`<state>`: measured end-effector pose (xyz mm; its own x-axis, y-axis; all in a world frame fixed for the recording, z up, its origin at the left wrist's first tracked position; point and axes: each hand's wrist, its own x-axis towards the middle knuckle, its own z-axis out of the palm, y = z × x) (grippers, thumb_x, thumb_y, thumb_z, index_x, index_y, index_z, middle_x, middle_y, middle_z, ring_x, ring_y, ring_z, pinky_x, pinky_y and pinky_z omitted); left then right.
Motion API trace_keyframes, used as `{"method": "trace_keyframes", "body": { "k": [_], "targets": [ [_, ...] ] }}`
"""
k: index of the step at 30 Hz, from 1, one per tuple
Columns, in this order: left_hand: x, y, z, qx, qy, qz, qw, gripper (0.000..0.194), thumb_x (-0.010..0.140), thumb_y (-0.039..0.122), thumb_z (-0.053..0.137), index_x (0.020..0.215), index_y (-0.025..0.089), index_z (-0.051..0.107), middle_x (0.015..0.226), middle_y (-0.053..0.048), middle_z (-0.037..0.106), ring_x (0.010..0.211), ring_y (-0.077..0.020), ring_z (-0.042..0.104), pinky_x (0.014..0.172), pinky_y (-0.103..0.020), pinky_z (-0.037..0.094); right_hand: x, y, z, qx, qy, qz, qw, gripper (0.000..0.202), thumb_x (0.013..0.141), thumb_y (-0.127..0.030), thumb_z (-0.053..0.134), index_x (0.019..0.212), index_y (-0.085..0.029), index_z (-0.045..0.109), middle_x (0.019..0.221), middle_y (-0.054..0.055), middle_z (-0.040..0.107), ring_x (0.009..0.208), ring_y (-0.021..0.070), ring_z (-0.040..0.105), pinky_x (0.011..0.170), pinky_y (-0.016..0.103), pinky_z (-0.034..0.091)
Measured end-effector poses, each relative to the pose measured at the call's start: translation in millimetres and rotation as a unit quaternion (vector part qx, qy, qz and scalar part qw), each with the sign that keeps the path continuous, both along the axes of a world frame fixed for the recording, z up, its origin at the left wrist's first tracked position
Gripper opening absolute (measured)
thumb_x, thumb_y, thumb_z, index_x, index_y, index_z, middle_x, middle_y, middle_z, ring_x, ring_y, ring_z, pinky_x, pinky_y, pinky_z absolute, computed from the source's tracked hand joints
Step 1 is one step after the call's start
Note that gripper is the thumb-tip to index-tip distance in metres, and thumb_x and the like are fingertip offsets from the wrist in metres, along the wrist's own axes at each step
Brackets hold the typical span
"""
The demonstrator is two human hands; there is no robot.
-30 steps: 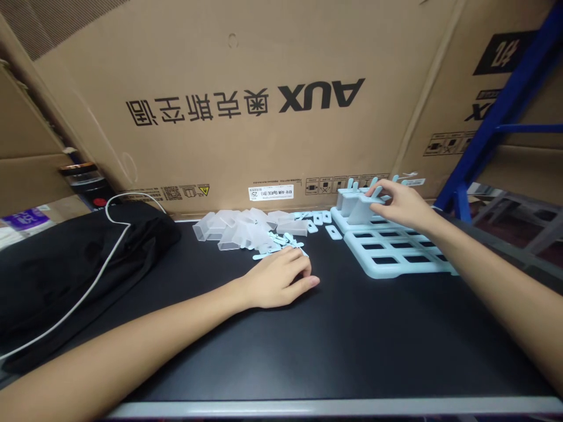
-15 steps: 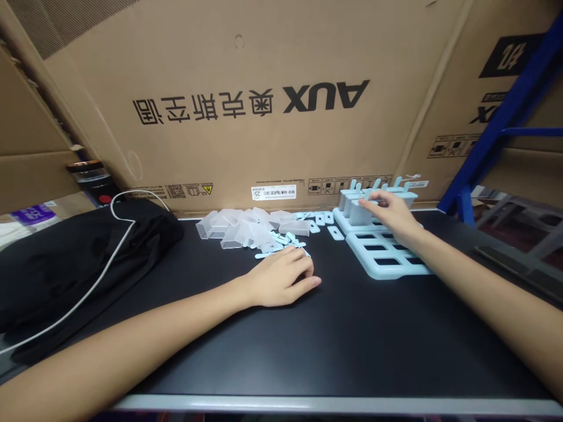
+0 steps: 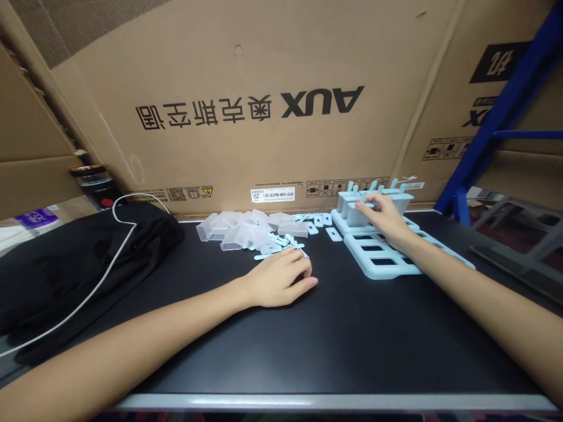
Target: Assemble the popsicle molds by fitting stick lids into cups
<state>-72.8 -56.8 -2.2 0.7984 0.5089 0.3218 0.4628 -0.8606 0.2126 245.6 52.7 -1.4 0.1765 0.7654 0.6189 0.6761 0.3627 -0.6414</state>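
Note:
My left hand (image 3: 281, 276) rests on the black table with its fingers loosely curled and apart, beside a pile of light blue sticks (image 3: 285, 241). Behind it lie several translucent plastic moulds (image 3: 246, 230). At the right, my right hand (image 3: 382, 218) has its fingers around the top of a mould (image 3: 355, 215) standing in the rear light blue rack (image 3: 342, 225). More filled slots with upright sticks stand behind that hand. In front is a second light blue rack (image 3: 373, 271) with open slots. Several flat blue lids (image 3: 333, 234) lie left of the racks.
A large cardboard box (image 3: 211, 70) stands along the back. Black cloth (image 3: 88, 252) with a white cable (image 3: 105, 272) covers the left side, near a dark jar (image 3: 99, 187). A blue metal frame (image 3: 492, 123) rises at the right.
The view has shifted slightly. My right hand stays at the rear rack, and the mould under its fingers looks seated slightly lower. My left hand has hardly moved.

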Motion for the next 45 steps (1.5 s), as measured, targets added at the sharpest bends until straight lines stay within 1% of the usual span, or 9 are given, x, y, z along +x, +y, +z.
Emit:
{"method": "trace_keyframes", "body": {
  "k": [5,10,12,15,22,29,33,38,45],
  "targets": [
    [0,0,-0.2,0.005,0.005,-0.001,1.0,0.025,0.103,0.039,0.043,0.094,0.019,0.056,0.094,-0.004,0.058,0.094,-0.02,0.054,0.085,-0.033,0.047,0,-2,1.0,-0.034,0.011,-0.047,0.998,0.043,0.078,-0.058,0.062,0.102,-0.023,0.054,0.115,0.01,0.049,0.101,0.0244,0.054,0.1,0.048,0.043],
    [0,-1,-0.2,0.009,0.01,0.007,1.0,0.025,0.103,0.04,0.043,0.094,0.02,0.056,0.094,-0.005,0.058,0.093,-0.0205,0.054,0.084,-0.034,0.048,-11,-24,22.1,0.115,-0.098,-0.08,0.985,0.029,0.086,-0.045,0.056,0.102,-0.022,0.053,0.111,0.012,0.053,0.102,0.0262,0.054,0.098,0.046,0.042],
    [0,-1,-0.1,0.012,0.008,0.01,1.0,0.026,0.103,0.04,0.043,0.093,0.02,0.056,0.093,-0.005,0.057,0.093,-0.0206,0.054,0.084,-0.034,0.048,-23,-38,31.6,0.127,-0.163,-0.018,0.978,0.018,0.089,-0.038,0.052,0.095,-0.022,0.054,0.096,0.009,0.057,0.092,0.0241,0.056,0.089,0.041,0.045],
    [0,-2,0.0,0.022,0.006,0.012,1.0,0.025,0.103,0.039,0.043,0.093,0.02,0.056,0.093,-0.005,0.057,0.093,-0.0207,0.055,0.084,-0.035,0.048,-49,-55,37.2,0.04,-0.24,0.129,0.961,0.014,0.091,-0.032,0.048,0.094,-0.022,0.057,0.083,0.005,0.062,0.078,0.021,0.058,0.076,0.036,0.046],
    [0,-1,-0.6,0.03,0.015,0.012,0.999,0.024,0.102,0.038,0.044,0.094,0.019,0.056,0.093,-0.005,0.058,0.094,-0.0212,0.055,0.086,-0.035,0.048,-89,-63,21.7,-0.077,-0.309,0.278,0.906,0.033,0.092,-0.031,0.051,0.121,-0.021,0.064,0.114,0.009,0.069,0.092,0.0228,0.063,0.086,0.038,0.048],
    [0,0,-1.8,0.019,0.017,0.015,1.0,0.024,0.102,0.038,0.044,0.094,0.019,0.056,0.093,-0.005,0.057,0.095,-0.0216,0.053,0.085,-0.035,0.048,-95,-53,20.8,-0.209,-0.211,0.3,0.907,0.041,0.091,-0.034,0.055,0.127,-0.019,0.068,0.113,0.01,0.071,0.084,0.0202,0.065,0.082,0.038,0.053],
    [0,0,-2.0,0.014,0.017,0.014,1.0,0.023,0.102,0.037,0.044,0.094,0.019,0.056,0.093,-0.006,0.057,0.094,-0.0217,0.053,0.085,-0.035,0.049,-100,-50,20.2,-0.259,-0.122,0.292,0.913,0.037,0.09,-0.028,0.056,0.123,-0.021,0.071,0.115,0.008,0.072,0.099,0.0214,0.066,0.09,0.038,0.052],
    [1,0,-1.3,0.014,0.016,0.014,1.0,0.023,0.102,0.037,0.044,0.093,0.02,0.055,0.094,-0.005,0.056,0.094,-0.0216,0.053,0.086,-0.036,0.049,-100,-52,20.4,-0.316,0.012,0.292,0.903,0.04,0.09,-0.028,0.054,0.126,-0.02,0.07,0.11,0.011,0.072,0.093,0.0195,0.066,0.074,0.031,0.056],
    [0,-3,1.0,-0.001,-0.057,0.043,0.997,0.016,0.099,0.037,0.048,0.101,0.021,0.052,0.105,-0.007,0.054,0.095,-0.0211,0.054,0.084,-0.037,0.051,-86,-55,31.2,-0.218,0.117,0.258,0.934,0.031,0.081,-0.04,0.069,0.104,-0.019,0.074,0.102,0.009,0.072,0.087,0.0187,0.065,0.074,0.032,0.054]
  ]
}}
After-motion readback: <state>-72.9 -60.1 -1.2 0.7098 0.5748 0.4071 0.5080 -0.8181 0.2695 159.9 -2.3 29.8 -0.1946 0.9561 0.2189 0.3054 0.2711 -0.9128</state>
